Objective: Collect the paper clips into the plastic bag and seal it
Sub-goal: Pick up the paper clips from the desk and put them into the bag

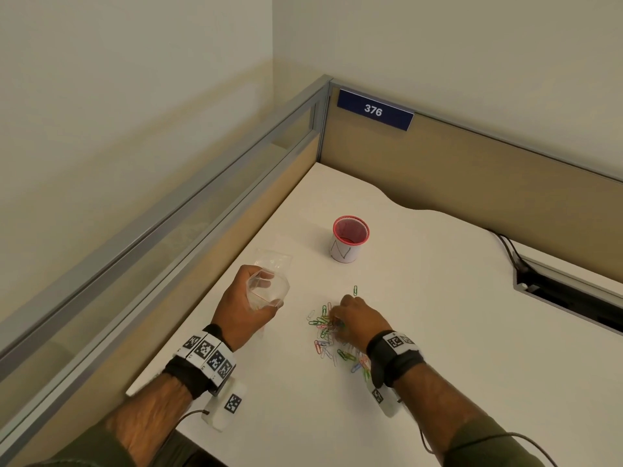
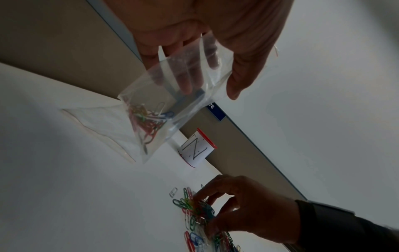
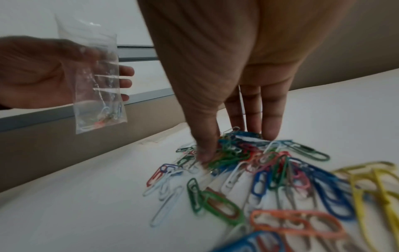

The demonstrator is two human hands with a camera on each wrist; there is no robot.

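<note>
White desk (image 1: 438, 332) is strewn with coloured paper clips (image 3: 270, 170), gathered under the right hand (image 1: 357, 321) fingertips, while the plastic bag (image 2: 172, 102) is gripped open by the left hand (image 1: 242, 305)

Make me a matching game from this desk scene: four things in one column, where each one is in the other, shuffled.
Things:
1. plastic bag
2. loose paper clips
3. red mesh cup
4. sign 376

Places:
A. on the partition wall
B. standing on the desk beyond both hands
C. held up in the left hand
D. heaped on the desk under the right hand

Pairs: 1-C, 2-D, 3-B, 4-A
</note>
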